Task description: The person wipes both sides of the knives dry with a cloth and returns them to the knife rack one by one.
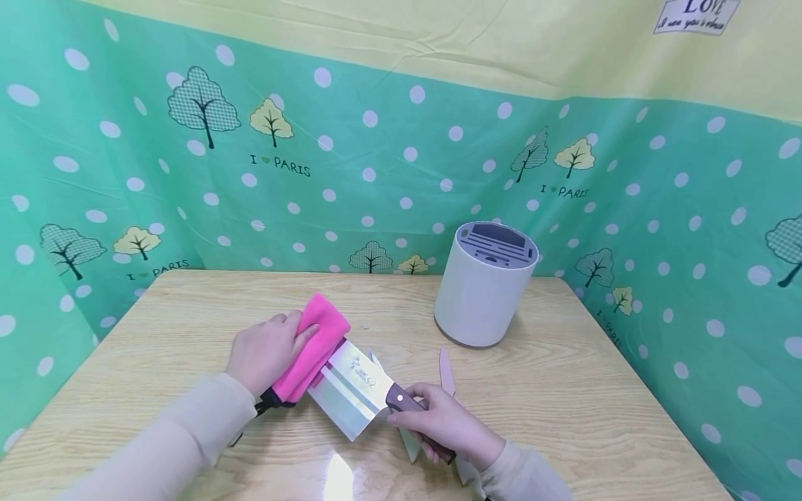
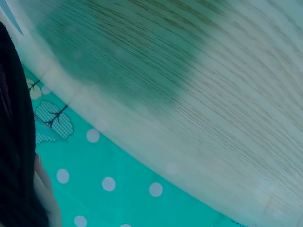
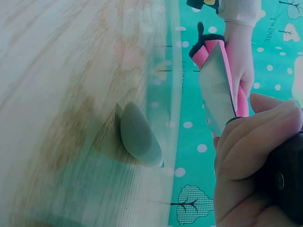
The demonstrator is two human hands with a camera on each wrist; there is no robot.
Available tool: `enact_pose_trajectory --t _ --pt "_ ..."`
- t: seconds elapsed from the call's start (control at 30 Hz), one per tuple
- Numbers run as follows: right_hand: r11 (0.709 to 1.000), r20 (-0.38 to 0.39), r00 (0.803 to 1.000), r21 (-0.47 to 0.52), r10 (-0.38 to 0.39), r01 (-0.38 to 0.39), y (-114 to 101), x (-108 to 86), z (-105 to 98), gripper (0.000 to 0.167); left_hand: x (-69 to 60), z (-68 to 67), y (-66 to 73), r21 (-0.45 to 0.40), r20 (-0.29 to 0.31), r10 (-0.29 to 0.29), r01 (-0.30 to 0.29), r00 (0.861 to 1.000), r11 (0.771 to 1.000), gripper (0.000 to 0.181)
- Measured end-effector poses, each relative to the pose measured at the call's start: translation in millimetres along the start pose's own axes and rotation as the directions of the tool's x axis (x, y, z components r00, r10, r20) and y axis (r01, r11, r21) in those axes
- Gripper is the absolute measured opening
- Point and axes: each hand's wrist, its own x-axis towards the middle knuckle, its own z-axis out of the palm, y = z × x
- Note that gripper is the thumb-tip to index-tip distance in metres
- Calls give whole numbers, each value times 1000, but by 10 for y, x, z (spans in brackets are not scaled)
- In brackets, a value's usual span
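Head view: the cleaver [image 1: 354, 390] is over the near middle of the desk [image 1: 188, 313], held between two hands that are apart from each other. The right hand [image 1: 447, 417] has its fingers curled round the dark handle [image 1: 401, 399], and the left hand [image 1: 263, 355] clasps a pink cloth [image 1: 313, 356] against the far end of the blade. The left wrist view does not show that grip.

The likeliest mishap is a cut: if the cloth bunches or slides, the left fingers could meet the edge, which seems to face the left forearm. A loose hold on the handle could let the broad blade twist. The pink knife [image 1: 446, 372] and a pale blade [image 1: 410, 445] lie close by the right hand, so a low sweep could knock them or nick it.

The cleaver's long axis runs diagonally, handle toward the near right, blade end toward the far left.
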Motion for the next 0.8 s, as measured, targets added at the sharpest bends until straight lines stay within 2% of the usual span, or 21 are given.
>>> enact_pose_trajectory --t 0.4,0.8 --pt "1000 5 1000 1 -4 4 -14 -6 3 42 -33 22 82 7 -12 25 -25 1000 1000 50" --pt "1000 11 1000 15 1 -1 -16 -4 0 43 -76 31 187 15 -31 60 -60 998 998 40"
